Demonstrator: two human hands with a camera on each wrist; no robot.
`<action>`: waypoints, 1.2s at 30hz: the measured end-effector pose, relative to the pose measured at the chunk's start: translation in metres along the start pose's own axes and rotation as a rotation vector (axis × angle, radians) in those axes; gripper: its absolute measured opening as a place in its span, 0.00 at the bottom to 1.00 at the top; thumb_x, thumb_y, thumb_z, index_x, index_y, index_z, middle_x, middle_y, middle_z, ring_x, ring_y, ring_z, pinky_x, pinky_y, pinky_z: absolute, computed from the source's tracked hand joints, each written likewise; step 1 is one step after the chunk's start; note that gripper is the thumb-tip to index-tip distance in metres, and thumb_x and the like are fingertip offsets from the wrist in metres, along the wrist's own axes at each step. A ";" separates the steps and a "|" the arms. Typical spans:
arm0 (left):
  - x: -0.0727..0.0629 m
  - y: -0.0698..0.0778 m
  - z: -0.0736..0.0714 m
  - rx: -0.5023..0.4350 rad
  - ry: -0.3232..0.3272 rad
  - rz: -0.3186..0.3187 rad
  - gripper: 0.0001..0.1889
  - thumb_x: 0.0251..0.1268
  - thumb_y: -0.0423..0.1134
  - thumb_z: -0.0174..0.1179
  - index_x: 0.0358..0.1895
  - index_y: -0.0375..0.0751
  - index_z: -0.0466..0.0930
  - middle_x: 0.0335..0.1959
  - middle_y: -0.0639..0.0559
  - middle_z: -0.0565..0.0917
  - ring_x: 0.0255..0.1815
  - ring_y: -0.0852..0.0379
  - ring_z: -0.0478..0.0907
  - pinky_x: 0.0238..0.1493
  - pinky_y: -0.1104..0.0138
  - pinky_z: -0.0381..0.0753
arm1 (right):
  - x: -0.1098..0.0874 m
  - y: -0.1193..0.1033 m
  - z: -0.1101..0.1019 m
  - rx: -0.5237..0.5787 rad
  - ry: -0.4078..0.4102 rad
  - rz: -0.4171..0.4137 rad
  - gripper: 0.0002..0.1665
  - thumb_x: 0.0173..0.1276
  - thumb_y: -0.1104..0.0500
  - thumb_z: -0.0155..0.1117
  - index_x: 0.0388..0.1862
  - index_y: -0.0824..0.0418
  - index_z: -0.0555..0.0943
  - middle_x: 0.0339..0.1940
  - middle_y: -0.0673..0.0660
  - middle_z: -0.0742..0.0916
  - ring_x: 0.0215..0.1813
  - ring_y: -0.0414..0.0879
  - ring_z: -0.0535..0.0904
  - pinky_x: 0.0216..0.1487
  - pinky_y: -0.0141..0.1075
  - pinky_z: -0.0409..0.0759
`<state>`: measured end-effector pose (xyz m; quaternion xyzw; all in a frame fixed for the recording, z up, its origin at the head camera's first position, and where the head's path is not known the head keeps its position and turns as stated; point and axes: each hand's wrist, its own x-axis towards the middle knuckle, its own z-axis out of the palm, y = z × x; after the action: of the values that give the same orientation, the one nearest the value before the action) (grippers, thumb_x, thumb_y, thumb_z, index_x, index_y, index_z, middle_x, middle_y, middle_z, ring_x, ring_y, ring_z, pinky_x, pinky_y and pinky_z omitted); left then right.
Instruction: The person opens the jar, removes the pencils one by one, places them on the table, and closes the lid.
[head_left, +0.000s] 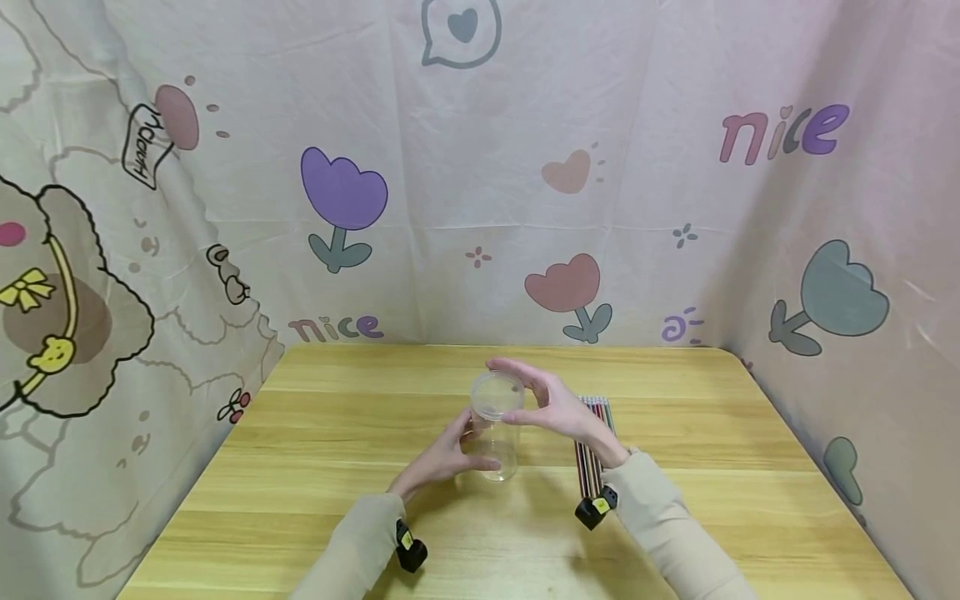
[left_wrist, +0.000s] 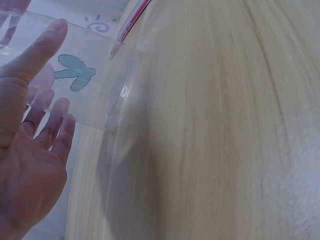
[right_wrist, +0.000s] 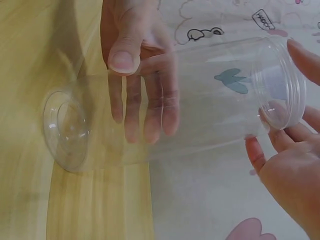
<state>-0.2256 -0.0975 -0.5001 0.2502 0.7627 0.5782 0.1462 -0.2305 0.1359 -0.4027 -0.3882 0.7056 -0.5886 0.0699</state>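
Observation:
A clear plastic jar (head_left: 497, 442), tall and cylindrical, stands between both hands over the middle of the table. My left hand (head_left: 447, 454) holds its body from the left side. In the right wrist view the left thumb lies on the near side, and the left fingers (right_wrist: 152, 107) show through the clear wall behind. My right hand (head_left: 551, 404) grips the ridged round top (right_wrist: 285, 82), thumb on the near side and fingers around the far side. The jar's base (left_wrist: 122, 92) is close over the wood in the left wrist view.
A row of several coloured pencils (head_left: 588, 471) lies on the wooden table (head_left: 322, 467) to the right, partly beneath my right wrist. Black wrist cameras sit on both sleeves. A printed curtain (head_left: 450, 167) hangs behind the table and along both sides.

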 end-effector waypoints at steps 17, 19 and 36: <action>-0.001 0.000 0.000 -0.005 -0.009 0.006 0.51 0.55 0.39 0.75 0.80 0.53 0.52 0.78 0.45 0.63 0.79 0.38 0.60 0.78 0.40 0.60 | 0.001 0.000 0.019 -0.306 0.220 0.053 0.58 0.52 0.56 0.82 0.79 0.47 0.62 0.69 0.58 0.72 0.68 0.55 0.69 0.63 0.42 0.70; -0.001 -0.001 0.000 -0.002 -0.004 0.010 0.52 0.55 0.38 0.75 0.80 0.50 0.51 0.78 0.42 0.64 0.79 0.36 0.60 0.78 0.39 0.60 | 0.000 0.001 0.014 -0.262 0.181 0.026 0.57 0.54 0.59 0.80 0.80 0.51 0.60 0.74 0.58 0.70 0.72 0.58 0.66 0.64 0.42 0.69; -0.001 0.002 0.000 0.012 -0.004 0.010 0.53 0.56 0.38 0.75 0.81 0.49 0.48 0.79 0.39 0.61 0.79 0.34 0.59 0.78 0.37 0.60 | 0.000 0.003 0.004 -0.051 0.089 -0.037 0.53 0.59 0.70 0.72 0.80 0.58 0.57 0.73 0.67 0.74 0.76 0.63 0.66 0.79 0.62 0.58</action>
<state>-0.2245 -0.0976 -0.4979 0.2562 0.7646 0.5738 0.1433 -0.2299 0.1328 -0.4068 -0.3763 0.7156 -0.5883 0.0173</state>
